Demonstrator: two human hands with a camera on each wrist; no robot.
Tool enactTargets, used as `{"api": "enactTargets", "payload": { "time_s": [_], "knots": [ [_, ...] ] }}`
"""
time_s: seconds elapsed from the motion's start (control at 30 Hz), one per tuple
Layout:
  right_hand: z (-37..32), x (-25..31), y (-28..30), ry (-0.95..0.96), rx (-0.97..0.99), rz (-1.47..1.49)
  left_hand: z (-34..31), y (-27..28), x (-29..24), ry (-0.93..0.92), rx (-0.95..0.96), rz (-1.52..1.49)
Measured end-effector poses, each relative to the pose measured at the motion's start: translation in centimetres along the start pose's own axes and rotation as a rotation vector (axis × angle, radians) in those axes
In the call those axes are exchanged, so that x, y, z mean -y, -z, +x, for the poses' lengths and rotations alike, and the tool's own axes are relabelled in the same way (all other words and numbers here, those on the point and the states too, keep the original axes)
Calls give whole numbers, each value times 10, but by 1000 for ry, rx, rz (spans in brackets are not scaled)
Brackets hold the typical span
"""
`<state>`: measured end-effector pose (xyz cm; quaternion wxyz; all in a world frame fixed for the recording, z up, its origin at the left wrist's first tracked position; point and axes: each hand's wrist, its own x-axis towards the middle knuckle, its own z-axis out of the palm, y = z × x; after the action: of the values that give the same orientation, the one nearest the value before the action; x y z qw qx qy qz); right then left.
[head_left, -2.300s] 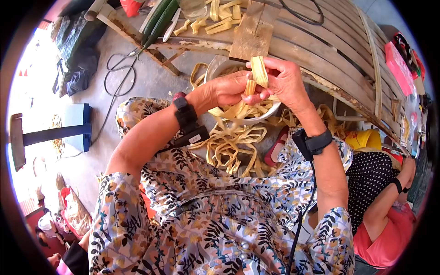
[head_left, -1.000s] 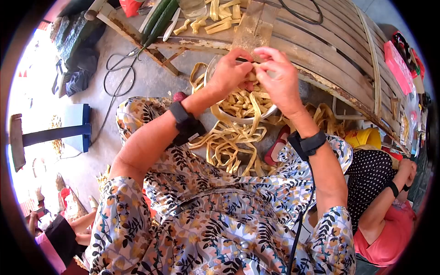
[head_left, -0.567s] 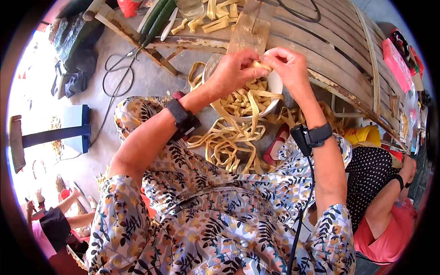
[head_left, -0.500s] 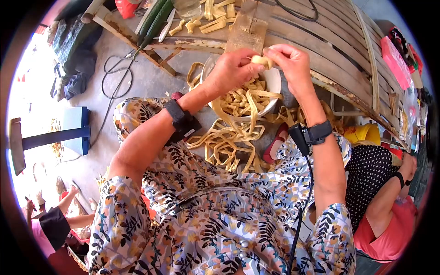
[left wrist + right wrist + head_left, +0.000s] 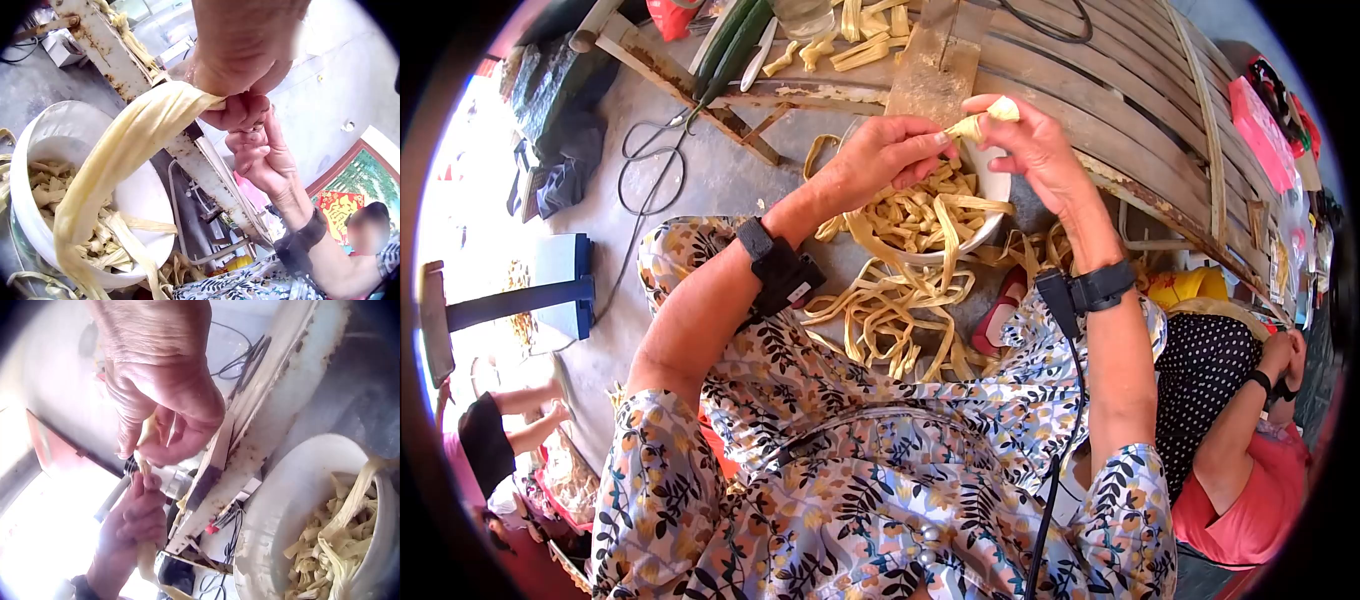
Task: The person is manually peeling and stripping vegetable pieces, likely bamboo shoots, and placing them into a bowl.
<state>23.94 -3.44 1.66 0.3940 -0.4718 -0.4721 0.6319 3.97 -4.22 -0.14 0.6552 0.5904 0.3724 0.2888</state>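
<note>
A pale yellow strip point(image 5: 966, 128) is stretched between the two hands above a white bowl point(image 5: 998, 182). The left hand point(image 5: 878, 160) pinches one part of it, and the long tail of the strip point(image 5: 119, 150) hangs from that hand over the bowl in the left wrist view. The right hand point(image 5: 1040, 150) holds the knobby end between thumb and fingers; in the right wrist view this hand point(image 5: 165, 394) is above the left hand point(image 5: 140, 519). Many short folded yellow pieces point(image 5: 925, 212) fill the bowl.
Loose long strips point(image 5: 890, 310) lie on the floor below the bowl. Behind it stands a slatted bench point(image 5: 1100, 110) with a wooden board point(image 5: 935, 70), yellow pieces point(image 5: 865, 52), green cucumbers point(image 5: 732, 48) and a white-handled knife point(image 5: 759, 55). Another person point(image 5: 1240, 460) sits at the right.
The right hand has turned and its fingers have spread, showing more of the strip's end. The left hand has shifted slightly left, and a stretch of strip now shows between the hands.
</note>
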Motion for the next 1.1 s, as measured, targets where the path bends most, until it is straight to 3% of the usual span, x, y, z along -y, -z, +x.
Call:
{"api": "enactTargets", "payload": {
  "time_s": [0.07, 0.37, 0.47, 0.57, 0.67, 0.83, 0.87, 0.97, 1.0, 1.1],
  "knots": [
    [2, -10, -2, 40, 86, -16, 1, 0, -4, 5, 17, 4],
    [1, -5, -4, 64, 21, 44, 1, 9, -3, 109, 96, -213],
    [-3, 3, -4, 95, -66, -118, 0, 14, 0, 94, 144, -142],
    [3, -10, 4, 265, -134, -230, 0, 12, -3, 101, 148, -85],
    [5, -10, 6, 339, -190, -134, 2, 14, -5, 96, 185, -155],
    [-1, 1, 5, 297, -231, 28, 3, 15, -1, 158, 268, -424],
    [-2, 1, 5, 280, -237, 52, 4, 18, 0, 158, 298, -415],
    [1, -1, 9, 237, -247, -16, 7, 15, 1, -99, 118, 82],
    [1, -2, 5, 242, -226, -46, 9, 10, -1, -185, 77, 51],
    [0, -8, -12, 251, -174, -118, 14, -3, -12, -175, -59, 237]
  ]
}}
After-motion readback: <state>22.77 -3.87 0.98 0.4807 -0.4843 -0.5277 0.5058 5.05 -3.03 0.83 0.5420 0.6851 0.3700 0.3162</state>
